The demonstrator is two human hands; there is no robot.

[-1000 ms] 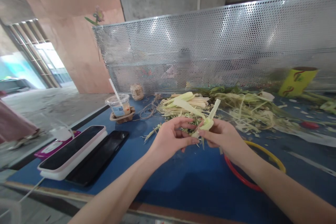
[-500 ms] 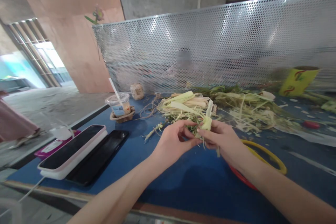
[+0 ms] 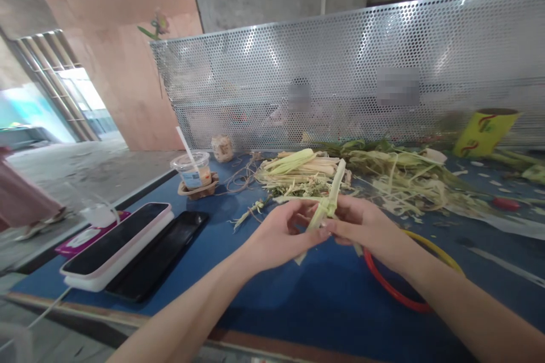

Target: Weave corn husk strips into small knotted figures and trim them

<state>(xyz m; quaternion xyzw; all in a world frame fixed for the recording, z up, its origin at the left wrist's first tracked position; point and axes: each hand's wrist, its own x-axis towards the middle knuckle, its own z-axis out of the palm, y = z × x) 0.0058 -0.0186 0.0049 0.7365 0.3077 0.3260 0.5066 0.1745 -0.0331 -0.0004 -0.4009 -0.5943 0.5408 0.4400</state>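
Here, the left hand [image 3: 289, 232] and right hand [image 3: 367, 224] pinch a folded pale-green husk strip [image 3: 327, 206] between their fingers [image 3: 344, 231]; its long axis slants, one end pointing up-right above them, the other down-left beneath.

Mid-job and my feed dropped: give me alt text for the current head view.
The left hand and right hand hold crossed pale green strips between them above a blue table. Behind them lies a heap of pale strips; a partly hidden red-and-yellow ring lies at right, and a lidded cup with a straw stands at left.
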